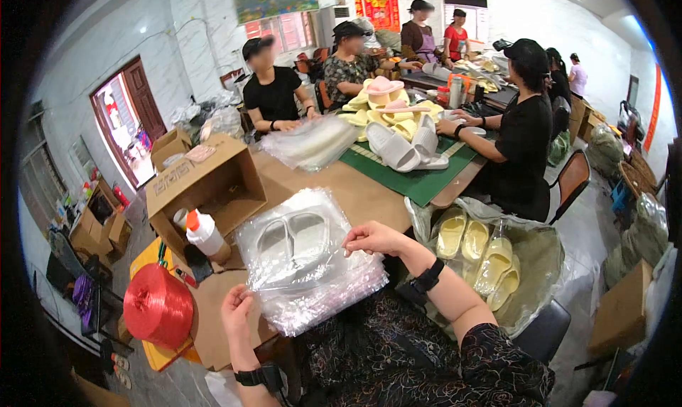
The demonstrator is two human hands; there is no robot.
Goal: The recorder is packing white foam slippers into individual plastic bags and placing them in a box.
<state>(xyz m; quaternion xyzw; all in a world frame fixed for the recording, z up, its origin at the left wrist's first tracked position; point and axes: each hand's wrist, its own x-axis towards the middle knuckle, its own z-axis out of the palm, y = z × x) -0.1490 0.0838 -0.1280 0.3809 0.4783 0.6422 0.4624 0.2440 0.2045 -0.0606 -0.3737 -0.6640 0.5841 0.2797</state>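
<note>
In front of me lies a stack of clear plastic bags [312, 304], and a pair of grey slippers [293, 240] shows through the top bag. My right hand [375, 238] reaches over the stack's right side, thumb and fingers pinched at the clear film. Beside the near left edge of the bags is my left hand [238, 313], its fingers curled together close to the plastic. Whatever the left fingertips hold, if anything, is too small to make out. Both wrists wear dark bands.
An open cardboard box [206, 187], a white bottle with an orange cap [206, 233] and a red twine roll [159, 306] stand left. Right is a sack of yellow slippers [491, 254]. Loose slippers [398, 148] cover a green mat [398, 176]; several co-workers surround the tables.
</note>
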